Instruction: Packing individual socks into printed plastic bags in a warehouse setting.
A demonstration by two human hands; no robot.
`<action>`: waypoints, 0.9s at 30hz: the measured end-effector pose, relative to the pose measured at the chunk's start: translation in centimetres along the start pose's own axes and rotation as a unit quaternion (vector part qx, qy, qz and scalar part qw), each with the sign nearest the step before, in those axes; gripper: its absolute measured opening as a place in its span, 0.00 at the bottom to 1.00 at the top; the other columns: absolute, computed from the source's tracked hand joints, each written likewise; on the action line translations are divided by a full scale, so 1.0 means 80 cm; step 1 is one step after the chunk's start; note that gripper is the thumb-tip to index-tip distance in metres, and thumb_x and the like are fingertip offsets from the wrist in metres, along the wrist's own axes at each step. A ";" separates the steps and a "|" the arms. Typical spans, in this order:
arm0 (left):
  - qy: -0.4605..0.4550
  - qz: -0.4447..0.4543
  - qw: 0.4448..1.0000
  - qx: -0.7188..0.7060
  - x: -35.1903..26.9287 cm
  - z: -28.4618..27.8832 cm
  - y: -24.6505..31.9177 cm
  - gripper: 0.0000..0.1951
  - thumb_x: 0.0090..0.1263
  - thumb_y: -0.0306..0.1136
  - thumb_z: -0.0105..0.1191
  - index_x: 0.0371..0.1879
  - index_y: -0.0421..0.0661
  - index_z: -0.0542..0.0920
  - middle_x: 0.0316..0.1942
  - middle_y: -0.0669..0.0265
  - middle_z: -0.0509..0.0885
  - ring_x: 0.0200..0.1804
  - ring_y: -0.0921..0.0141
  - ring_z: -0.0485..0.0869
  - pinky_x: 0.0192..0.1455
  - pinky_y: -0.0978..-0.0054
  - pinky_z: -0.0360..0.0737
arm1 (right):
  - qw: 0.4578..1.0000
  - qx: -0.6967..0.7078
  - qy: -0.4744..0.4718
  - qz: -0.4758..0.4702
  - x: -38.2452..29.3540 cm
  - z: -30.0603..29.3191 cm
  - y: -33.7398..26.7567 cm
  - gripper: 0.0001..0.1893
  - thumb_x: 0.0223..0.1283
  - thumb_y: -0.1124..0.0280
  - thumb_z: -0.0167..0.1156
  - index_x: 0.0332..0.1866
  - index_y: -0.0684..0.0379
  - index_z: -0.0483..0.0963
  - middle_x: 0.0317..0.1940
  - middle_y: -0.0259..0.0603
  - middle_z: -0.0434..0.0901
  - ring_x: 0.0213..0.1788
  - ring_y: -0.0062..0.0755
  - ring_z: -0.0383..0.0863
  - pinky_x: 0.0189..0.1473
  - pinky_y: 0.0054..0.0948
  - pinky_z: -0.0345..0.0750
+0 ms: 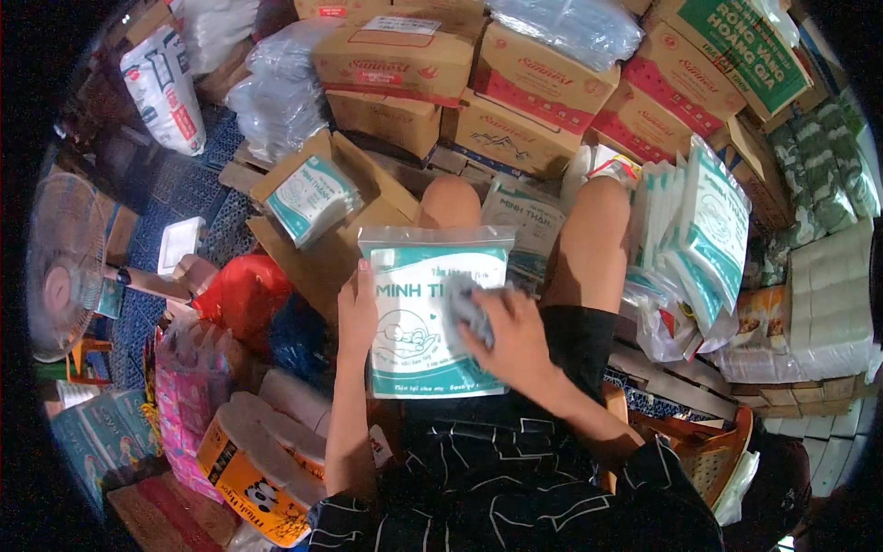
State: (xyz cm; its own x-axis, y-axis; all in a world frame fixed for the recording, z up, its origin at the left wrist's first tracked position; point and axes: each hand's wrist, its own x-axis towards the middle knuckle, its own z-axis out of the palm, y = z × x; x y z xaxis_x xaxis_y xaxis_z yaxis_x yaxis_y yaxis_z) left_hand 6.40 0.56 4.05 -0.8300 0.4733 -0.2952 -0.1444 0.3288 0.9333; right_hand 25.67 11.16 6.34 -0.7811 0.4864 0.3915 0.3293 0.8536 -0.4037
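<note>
A flat zip-top plastic package, printed white and teal with writing and a line drawing, rests upright on my lap. My left hand grips its left edge, thumb at the front. My right hand holds a crumpled grey cloth against the package's front, right of the middle; both are slightly blurred. Beyond the left knee, an opened cardboard box holds a stack of similar packages. More packages stand in a leaning row to the right, and another package lies between my knees.
Stacked cardboard cartons line the far side, with clear plastic bundles beside them. At the left are an electric fan, another person's limb, a red bag and orange-wrapped paper rolls. A brown chair stands at right.
</note>
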 end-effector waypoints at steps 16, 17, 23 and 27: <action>-0.107 0.026 0.994 -0.009 0.014 -0.007 -0.019 0.26 0.76 0.49 0.47 0.52 0.34 0.79 0.48 0.58 0.83 0.49 0.68 0.78 0.56 0.74 0.71 | 0.996 0.066 -0.054 -0.013 -0.028 -0.010 -0.038 0.21 0.52 0.66 0.67 0.51 0.61 0.73 0.38 0.49 0.76 0.37 0.50 0.79 0.40 0.41 0.77; -0.088 0.010 0.995 -0.049 0.004 0.000 -0.009 0.24 0.76 0.48 0.48 0.50 0.33 0.79 0.44 0.59 0.84 0.46 0.70 0.79 0.53 0.74 0.73 | 0.996 0.079 -0.043 -0.008 -0.015 -0.004 -0.044 0.21 0.52 0.67 0.67 0.51 0.61 0.73 0.38 0.49 0.75 0.36 0.50 0.79 0.40 0.41 0.77; -0.067 0.153 0.980 -0.105 0.014 0.007 -0.050 0.21 0.76 0.42 0.45 0.47 0.33 0.79 0.38 0.59 0.85 0.41 0.71 0.81 0.45 0.74 0.76 | 0.996 0.077 0.032 -0.008 0.103 0.057 -0.076 0.20 0.51 0.68 0.66 0.51 0.54 0.75 0.41 0.50 0.73 0.47 0.51 0.74 0.48 0.44 0.72; 0.009 0.166 0.986 -0.023 0.007 0.007 -0.024 0.20 0.78 0.40 0.41 0.36 0.32 0.77 0.24 0.58 0.78 0.28 0.72 0.72 0.34 0.70 0.71 | 0.993 -0.005 0.117 0.023 0.138 0.065 -0.048 0.19 0.51 0.69 0.65 0.51 0.53 0.75 0.40 0.50 0.71 0.47 0.52 0.74 0.48 0.45 0.72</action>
State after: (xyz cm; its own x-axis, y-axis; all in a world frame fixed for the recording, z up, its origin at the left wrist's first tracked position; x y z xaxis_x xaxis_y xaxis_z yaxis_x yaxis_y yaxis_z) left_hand 6.50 0.66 1.99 -0.8452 0.5335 0.0320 0.1130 0.1199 0.9863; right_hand 13.05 12.32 7.92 -0.6207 0.5547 0.5541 0.3690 0.8303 -0.4177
